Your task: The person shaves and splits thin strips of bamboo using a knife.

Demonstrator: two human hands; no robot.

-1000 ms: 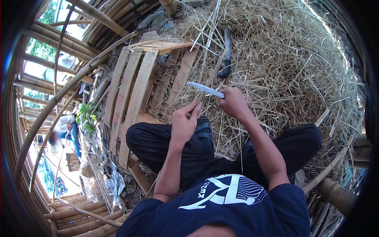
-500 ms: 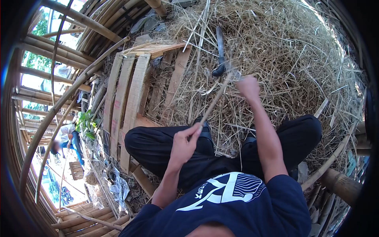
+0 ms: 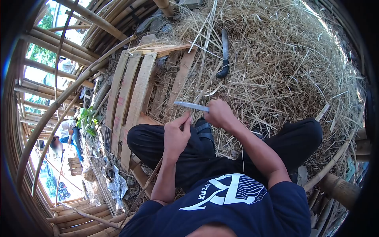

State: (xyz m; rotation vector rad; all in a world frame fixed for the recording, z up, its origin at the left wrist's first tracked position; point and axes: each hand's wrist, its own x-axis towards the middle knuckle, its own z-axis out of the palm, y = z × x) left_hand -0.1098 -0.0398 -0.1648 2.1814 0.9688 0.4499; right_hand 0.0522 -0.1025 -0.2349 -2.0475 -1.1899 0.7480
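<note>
My left hand [image 3: 177, 133] is closed, with thumb and fingertips pinching a thin bamboo strip [image 3: 151, 179], whose brown length trails behind the forearm toward the lower left. My right hand [image 3: 222, 114] wraps round the handle of a knife [image 3: 191, 106]; the handle is hidden in the fist. The pale blade points left, just above my left fingertips, across or very near the strip's upper end. Whether blade and strip touch, I cannot tell. Beyond my hands a machete [image 3: 225, 49] with a dark, curved handle lies on the straw.
Dry straw and shavings [image 3: 272, 75] cover the ground around my crossed legs [image 3: 158, 142]. At the left lies a slatted wooden pallet [image 3: 136, 94]. Bamboo poles [image 3: 51, 108] form a frame on the left, and another person [image 3: 68, 132] bends over outside it. Crumpled plastic [image 3: 117, 185] lies lower left.
My right hand has come down and left toward my left hand, and the knife blade now shows clearly. The bamboo strip, formerly stretching far ahead, now trails behind my left forearm.
</note>
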